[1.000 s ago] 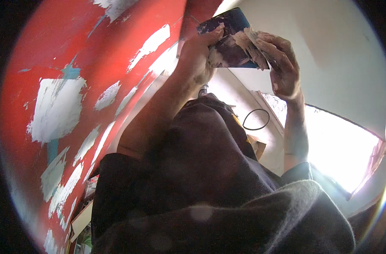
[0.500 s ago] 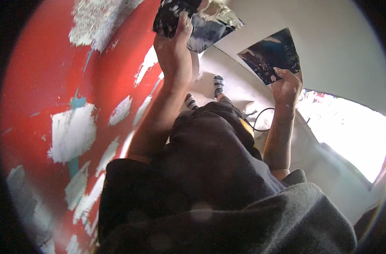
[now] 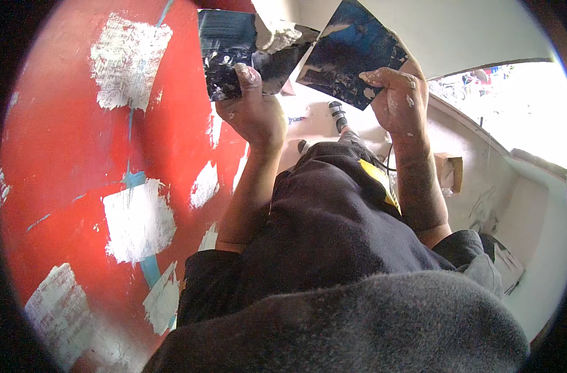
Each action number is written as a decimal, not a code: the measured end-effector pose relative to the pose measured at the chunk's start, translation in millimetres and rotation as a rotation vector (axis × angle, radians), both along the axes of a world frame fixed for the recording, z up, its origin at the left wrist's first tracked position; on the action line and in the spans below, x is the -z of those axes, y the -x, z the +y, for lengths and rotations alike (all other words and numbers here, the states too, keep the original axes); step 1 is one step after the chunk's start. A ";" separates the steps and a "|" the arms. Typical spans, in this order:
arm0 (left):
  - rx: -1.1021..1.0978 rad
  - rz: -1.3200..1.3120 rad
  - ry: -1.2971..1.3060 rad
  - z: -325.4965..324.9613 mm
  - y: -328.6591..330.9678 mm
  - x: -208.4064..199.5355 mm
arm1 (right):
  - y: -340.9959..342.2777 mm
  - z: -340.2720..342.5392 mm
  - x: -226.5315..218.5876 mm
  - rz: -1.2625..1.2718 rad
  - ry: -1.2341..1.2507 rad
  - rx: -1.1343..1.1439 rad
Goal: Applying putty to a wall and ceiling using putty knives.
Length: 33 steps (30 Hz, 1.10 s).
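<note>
My left hand (image 3: 258, 115) is closed on a dark, flat putty spreader (image 3: 227, 46), thumb on its face. A second dark blade-like part (image 3: 283, 68) juts rightward from behind it; whether the two are one piece I cannot tell. A lump of white putty (image 3: 281, 37) lies along that part's upper edge. My right hand (image 3: 404, 99) grips another dark, four-sided putty spreader (image 3: 352, 56) by its lower right side, its left corner close to the putty-loaded blade. Pale smears mark both thumbs.
A red wall (image 3: 65, 161) on the left carries several white putty patches (image 3: 140, 221) and thin teal streaks. At the right are a pale wall (image 3: 482, 31), a bright opening (image 3: 520, 105) and a small cardboard box (image 3: 448, 174). My sandalled foot (image 3: 338, 117) stands on a pale floor.
The right hand's spreader has moved left, close to the left hand's blade. My left hand sits lower in the picture, and the view has shifted, showing more of the red wall.
</note>
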<state>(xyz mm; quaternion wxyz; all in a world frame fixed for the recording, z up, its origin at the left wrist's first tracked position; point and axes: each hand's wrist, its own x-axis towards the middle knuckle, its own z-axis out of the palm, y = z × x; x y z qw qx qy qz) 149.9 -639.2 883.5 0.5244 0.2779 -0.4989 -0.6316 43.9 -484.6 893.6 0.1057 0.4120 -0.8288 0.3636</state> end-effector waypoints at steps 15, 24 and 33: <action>-0.094 -0.126 0.097 12.3 -6.6 -2.9 | -5.1 -22.3 -12.0 -1.098 0.688 -0.204; 0.088 -0.138 0.419 6.3 -3.7 26.1 | 5.3 -32.4 -8.7 -1.265 0.787 -0.049; 0.497 -0.332 0.929 -6.2 -1.6 13.8 | 18.8 -25.9 -5.1 -1.497 0.863 -0.030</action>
